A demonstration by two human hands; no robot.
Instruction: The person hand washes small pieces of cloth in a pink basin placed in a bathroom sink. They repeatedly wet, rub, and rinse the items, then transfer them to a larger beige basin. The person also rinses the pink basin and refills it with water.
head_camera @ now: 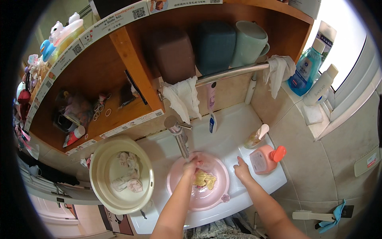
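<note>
A pink plastic basin (pixel 215 197) stands in the white sink (pixel 238 119) below the metal faucet (pixel 180 140). In the basin lies a wet yellow cloth (pixel 205 179). My left hand (pixel 191 167) is over the basin just under the faucet's spout, beside the cloth; its fingers are partly hidden, so whether it grips anything is unclear. My right hand (pixel 242 171) is to the right of the basin, fingers apart and holding nothing, near a pink pump bottle (pixel 261 161) with a red top. Behind that stands a clear bottle (pixel 253 139) with a white pump.
At the left, a cream basin (pixel 98 179) holds several small wet cloths (pixel 131 176). White cloths (pixel 183 98) hang on a metal rail (pixel 232 73) under the wooden shelf (pixel 125 53). A blue mouthwash bottle (pixel 306 71) stands on the right ledge.
</note>
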